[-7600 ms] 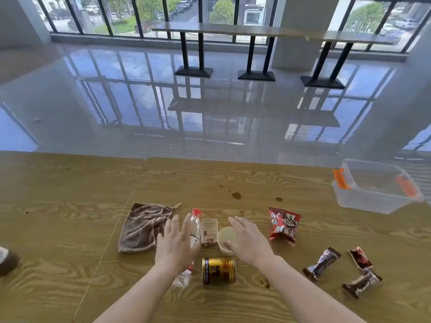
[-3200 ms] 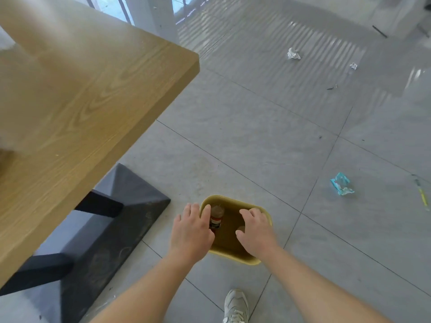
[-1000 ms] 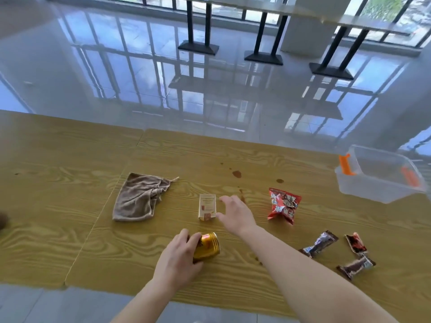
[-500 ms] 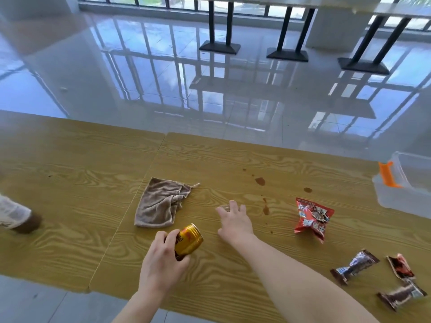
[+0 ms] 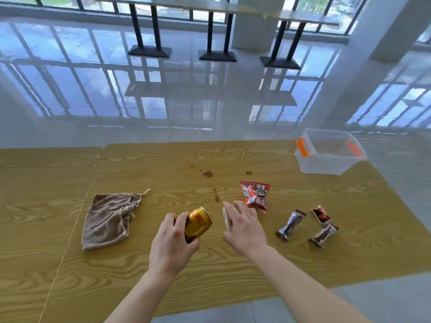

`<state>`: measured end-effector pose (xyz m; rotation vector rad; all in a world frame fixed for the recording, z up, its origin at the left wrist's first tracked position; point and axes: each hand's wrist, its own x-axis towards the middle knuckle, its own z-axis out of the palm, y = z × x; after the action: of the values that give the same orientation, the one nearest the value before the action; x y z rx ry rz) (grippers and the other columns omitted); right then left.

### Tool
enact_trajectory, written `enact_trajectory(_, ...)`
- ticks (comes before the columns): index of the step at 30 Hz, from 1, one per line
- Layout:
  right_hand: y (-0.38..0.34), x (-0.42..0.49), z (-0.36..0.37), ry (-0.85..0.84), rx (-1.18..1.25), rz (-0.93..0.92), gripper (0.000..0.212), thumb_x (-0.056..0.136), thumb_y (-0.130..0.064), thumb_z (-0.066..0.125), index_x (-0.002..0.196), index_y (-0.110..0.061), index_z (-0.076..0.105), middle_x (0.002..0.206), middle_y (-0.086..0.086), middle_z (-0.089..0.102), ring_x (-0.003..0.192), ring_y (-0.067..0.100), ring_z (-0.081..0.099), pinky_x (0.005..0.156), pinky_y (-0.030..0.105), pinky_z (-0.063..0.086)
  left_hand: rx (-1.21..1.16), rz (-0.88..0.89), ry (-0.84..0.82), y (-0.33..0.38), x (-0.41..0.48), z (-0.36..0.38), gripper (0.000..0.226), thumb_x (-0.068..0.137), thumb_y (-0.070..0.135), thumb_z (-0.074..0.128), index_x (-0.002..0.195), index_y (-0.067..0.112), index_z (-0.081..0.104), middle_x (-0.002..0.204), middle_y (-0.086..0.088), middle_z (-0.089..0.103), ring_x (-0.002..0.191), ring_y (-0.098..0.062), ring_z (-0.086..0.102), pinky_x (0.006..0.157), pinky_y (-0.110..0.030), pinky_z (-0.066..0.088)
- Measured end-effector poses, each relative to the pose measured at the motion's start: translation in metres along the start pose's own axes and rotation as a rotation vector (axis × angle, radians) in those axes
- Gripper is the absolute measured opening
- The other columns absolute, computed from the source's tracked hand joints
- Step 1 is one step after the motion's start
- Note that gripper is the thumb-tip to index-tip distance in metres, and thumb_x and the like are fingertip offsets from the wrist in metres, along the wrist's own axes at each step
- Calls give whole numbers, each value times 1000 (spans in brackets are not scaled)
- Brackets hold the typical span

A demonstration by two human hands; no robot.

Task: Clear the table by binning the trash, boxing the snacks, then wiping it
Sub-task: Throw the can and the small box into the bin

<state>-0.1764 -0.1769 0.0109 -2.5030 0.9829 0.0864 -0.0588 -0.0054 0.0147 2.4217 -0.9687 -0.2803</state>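
Observation:
My left hand [image 5: 173, 243] grips a gold drink can [image 5: 198, 223], tilted and lifted off the wooden table [image 5: 233, 271]. My right hand [image 5: 245, 226] is closed around a small carton [image 5: 225, 216], of which only the left edge shows. A red snack bag [image 5: 255, 194] lies just beyond my right hand. Three dark candy wrappers lie to the right [image 5: 290, 224], [image 5: 321, 213], [image 5: 323, 234]. A brown cloth [image 5: 109, 217] lies crumpled on the left. Brown spill stains [image 5: 207, 174] mark the table's middle.
A clear plastic box [image 5: 326, 164] with orange latches stands open at the table's far right corner. A second table [image 5: 35, 206] adjoins on the left. Beyond lies a glossy tiled floor, with black-legged tables [image 5: 217, 38] by the windows.
My left hand has raised the gold can off the table. My right hand has closed on the small carton and lifted it. The view has shifted right, bringing the whole plastic box into sight.

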Motion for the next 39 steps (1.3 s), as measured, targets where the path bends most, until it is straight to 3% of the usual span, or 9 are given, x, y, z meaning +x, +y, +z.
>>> enact_trajectory(12, 128, -114, -46, 214, 45, 295, 82, 77, -30, 74, 148, -30, 32, 153, 2, 31, 128, 30, 34, 105, 40, 41, 15, 362, -189, 131, -21, 66, 73, 71, 41, 78, 136, 21, 51, 111, 0, 50, 100, -23, 57, 73, -33, 52)
enact_trajectory(22, 274, -243, -61, 322, 92, 540, 76, 79, -33, 74, 142, -34, 32, 146, -3, 34, 122, 26, 37, 92, 35, 45, 37, 593, -333, 266, -93, 154, 73, 77, 49, 73, 140, 29, 44, 114, 3, 48, 100, -16, 54, 79, -32, 55)
enact_trajectory(26, 340, -301, -62, 306, 118, 624, 74, 81, -33, 74, 142, -33, 33, 146, -1, 34, 123, 25, 37, 95, 35, 46, 29, 673, -386, 318, -138, 200, 69, 77, 49, 74, 137, 31, 46, 111, 6, 48, 93, -9, 49, 73, -22, 47)
enact_trajectory(33, 434, -375, -44, 210, 192, 747, 75, 81, -33, 72, 146, -31, 33, 147, -1, 33, 124, 28, 37, 101, 37, 44, 46, 679, -491, 380, -204, 283, 66, 79, 51, 72, 136, 31, 46, 114, 6, 50, 95, -11, 51, 77, -23, 51)
enact_trajectory(39, 491, -396, 21, 126, 279, 860, 74, 78, -38, 76, 141, -32, 37, 143, -2, 37, 121, 29, 40, 102, 38, 42, 88, 606, -667, 379, -229, 374, 62, 80, 52, 70, 134, 33, 47, 106, 9, 46, 91, -13, 50, 71, -18, 45)
